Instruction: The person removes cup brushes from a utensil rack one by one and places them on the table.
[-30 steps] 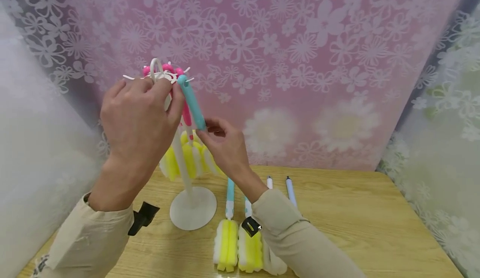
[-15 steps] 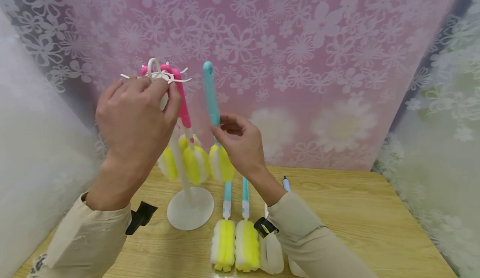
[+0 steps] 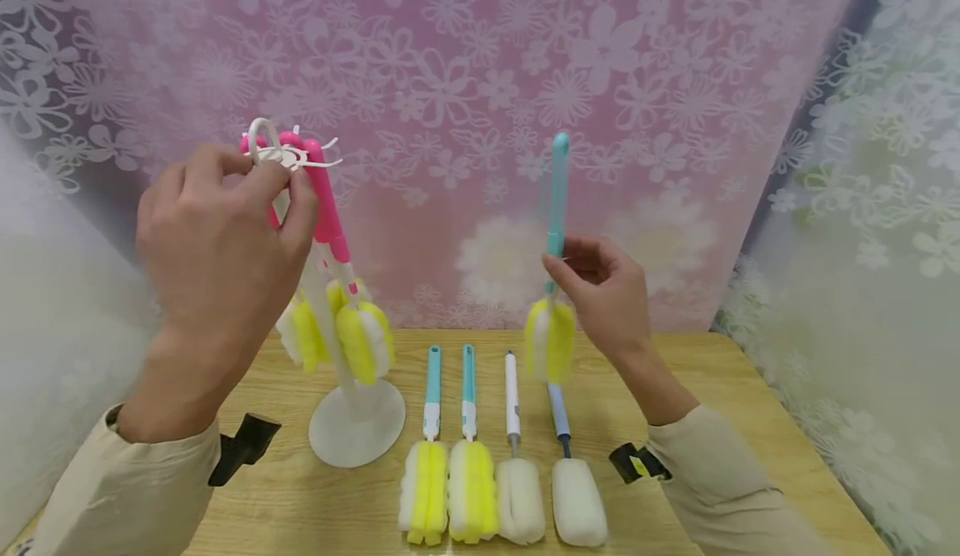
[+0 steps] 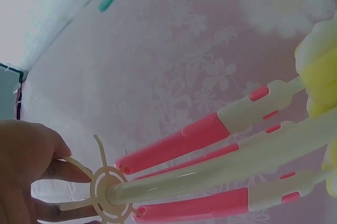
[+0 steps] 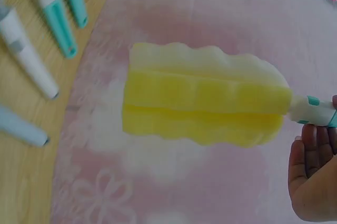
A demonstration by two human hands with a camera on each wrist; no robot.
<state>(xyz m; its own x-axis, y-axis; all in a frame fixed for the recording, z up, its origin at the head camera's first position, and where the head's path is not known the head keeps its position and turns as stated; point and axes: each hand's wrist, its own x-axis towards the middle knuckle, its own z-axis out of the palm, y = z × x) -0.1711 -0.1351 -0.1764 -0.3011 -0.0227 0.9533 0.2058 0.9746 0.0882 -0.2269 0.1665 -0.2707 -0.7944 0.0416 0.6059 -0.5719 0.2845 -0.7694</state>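
Note:
My left hand (image 3: 225, 247) grips the top of a white rack (image 3: 356, 435) by its ring of hooks. Pink-handled sponge brushes (image 3: 324, 206) hang from those hooks, their yellow-and-white heads pointing down; the left wrist view shows three pink handles (image 4: 179, 142) around the pole. Off to the right, my right hand (image 3: 611, 298) pinches a teal-handled sponge brush (image 3: 558, 197) low on its handle. It is upright in the air, apart from the rack. In the right wrist view its yellow-and-white sponge head (image 5: 205, 95) shows fully, and fingers (image 5: 316, 145) press on the handle's lower end.
On the wooden table (image 3: 675, 473) lie two teal-handled sponge brushes (image 3: 433, 381), (image 3: 468, 381) side by side. To their right are a white-handled brush (image 3: 512, 393) and a blue-handled brush (image 3: 558, 410), both with pale sponge heads. A pink floral curtain (image 3: 450, 122) stands behind.
The teal-handled brush has come off the rack's hook and moved right with my right hand. My left hand keeps hold of the rack's top. The view has turned slightly right.

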